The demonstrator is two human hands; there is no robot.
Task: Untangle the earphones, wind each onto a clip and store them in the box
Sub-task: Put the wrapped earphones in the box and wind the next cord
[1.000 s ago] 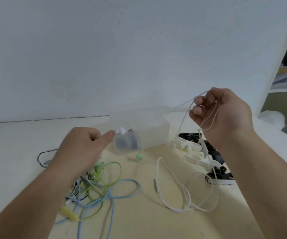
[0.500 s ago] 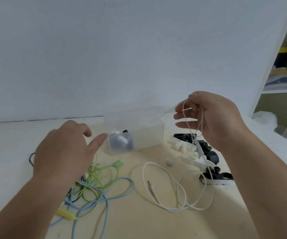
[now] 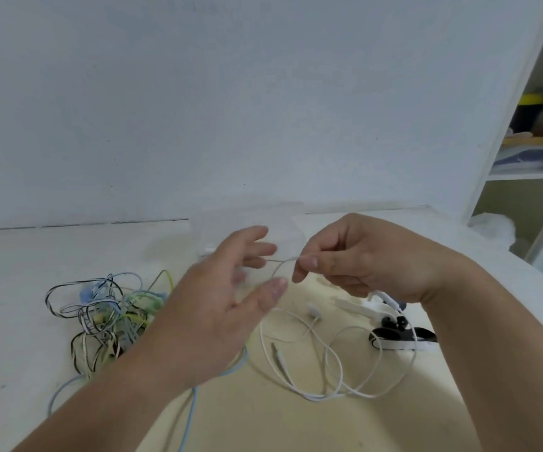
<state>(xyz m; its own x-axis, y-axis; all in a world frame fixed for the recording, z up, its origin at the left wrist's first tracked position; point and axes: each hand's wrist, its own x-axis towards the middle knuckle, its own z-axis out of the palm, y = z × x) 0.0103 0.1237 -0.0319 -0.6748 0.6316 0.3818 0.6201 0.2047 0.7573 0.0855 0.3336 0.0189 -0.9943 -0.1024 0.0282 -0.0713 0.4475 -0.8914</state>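
My right hand (image 3: 358,256) pinches the cord of the white earphones (image 3: 325,363) between thumb and forefinger, just above the table. The rest of that cord lies in loose loops on the table below, with an earbud and the plug showing. My left hand (image 3: 227,301) hovers close to the left of the pinched cord, fingers spread and holding nothing. A tangle of blue, green, black and yellow earphones (image 3: 107,314) lies to the left. The clear plastic box (image 3: 247,230) stands behind my hands, mostly hidden. White clips (image 3: 358,305) and black clips (image 3: 394,334) lie at the right.
The table meets a white wall at the back. A shelf unit (image 3: 531,151) with stored items stands at the far right, and crumpled white plastic (image 3: 492,226) lies beside it. A long blue cord (image 3: 188,415) runs toward the front edge.
My right hand has come down and left with the white cord. My left hand has let go of what it held at the box and moved right toward the cord, fingers spread.
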